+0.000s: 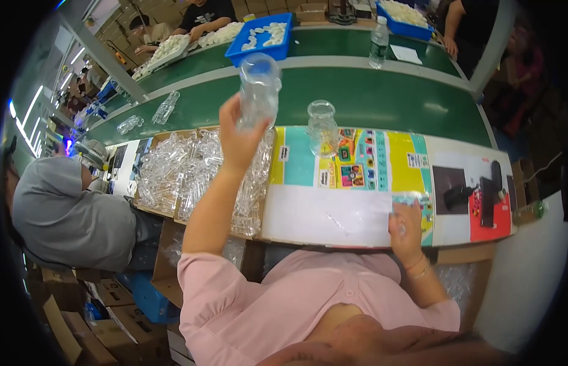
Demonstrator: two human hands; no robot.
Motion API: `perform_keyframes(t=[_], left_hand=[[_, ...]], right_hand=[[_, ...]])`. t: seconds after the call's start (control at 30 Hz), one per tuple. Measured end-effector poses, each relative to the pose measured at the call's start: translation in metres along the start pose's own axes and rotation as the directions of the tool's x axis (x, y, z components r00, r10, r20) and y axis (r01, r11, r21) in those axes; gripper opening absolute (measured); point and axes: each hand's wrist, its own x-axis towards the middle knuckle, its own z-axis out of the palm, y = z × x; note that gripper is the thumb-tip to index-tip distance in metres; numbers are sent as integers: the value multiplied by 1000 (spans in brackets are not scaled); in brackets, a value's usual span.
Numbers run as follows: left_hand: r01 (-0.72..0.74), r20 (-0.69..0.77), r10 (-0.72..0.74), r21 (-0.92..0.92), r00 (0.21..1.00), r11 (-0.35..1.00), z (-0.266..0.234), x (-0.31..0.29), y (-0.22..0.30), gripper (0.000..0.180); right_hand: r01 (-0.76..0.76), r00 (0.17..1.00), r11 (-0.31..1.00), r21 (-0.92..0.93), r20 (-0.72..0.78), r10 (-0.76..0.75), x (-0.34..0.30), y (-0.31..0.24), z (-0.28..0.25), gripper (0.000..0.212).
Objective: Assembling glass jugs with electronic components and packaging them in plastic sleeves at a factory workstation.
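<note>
Head view: left fingers (229, 111) hold clear jar (259, 85).

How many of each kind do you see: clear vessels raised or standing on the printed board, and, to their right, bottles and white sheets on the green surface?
Clear vessels: 2 (one in the left hand, one standing)
Bottles: 1
White sheets: 1
Total: 4

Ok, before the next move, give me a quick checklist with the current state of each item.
1. Left hand free: not ok, it grips a clear jar.
2. Second jar standing upright: ok.
3. Two jars apart: ok, a gap shows between them.
4. Right hand free: cannot tell; something clear may be at its fingers.
5. Clear pieces available: ok, heaped left of the white surface.
</note>
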Motion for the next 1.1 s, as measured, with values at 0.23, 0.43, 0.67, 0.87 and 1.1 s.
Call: perform_keyframes(t=[0.23, 0.43, 0.67, 0.87, 1.1], left_hand=[[707, 366, -639, -79, 676, 702, 95, 46, -133, 69], [403, 270, -620, 561, 736, 723, 114, 40, -173, 40], [-246, 600, -391, 714, 698, 655, 28, 47, -104, 37], [146, 212, -484, 787, 849, 600, -140, 17, -146, 29], [302, -92, -548, 902, 832, 307, -267, -72, -213, 29]], right_hand=[[-60, 992, 897, -438, 71, 101, -40, 10, 21, 26], [-1, 988, 896, -443, 136, 68, -35, 12, 25, 20], [30, 985, 886, -463, 166, 53, -44, 16, 22, 19], [38, 986, 869, -494, 158, 47, -45, 17, 23, 20], [56, 990, 868, -494, 142, 17, -41, 15, 29, 19]])
